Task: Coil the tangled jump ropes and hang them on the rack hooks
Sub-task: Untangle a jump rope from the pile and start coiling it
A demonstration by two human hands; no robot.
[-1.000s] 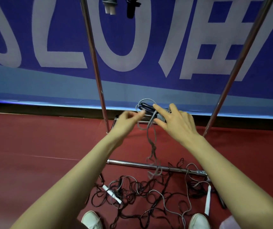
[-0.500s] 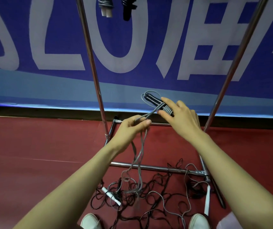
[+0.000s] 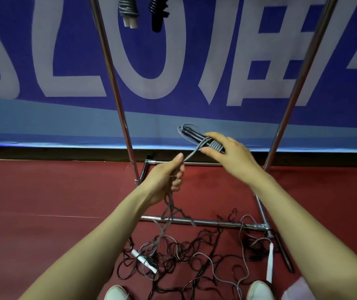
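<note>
Right hand [image 3: 229, 156] pinches the coil [image 3: 214, 146], long axis slanting up-left; left hand [image 3: 162, 178], just below-left of the coil, grips the rope [image 3: 191, 156] running taut to it.

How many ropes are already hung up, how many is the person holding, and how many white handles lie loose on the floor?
Hung coiled ropes: 2
Half-wound rope: 1
Loose white handles: 2
Total: 5
</note>
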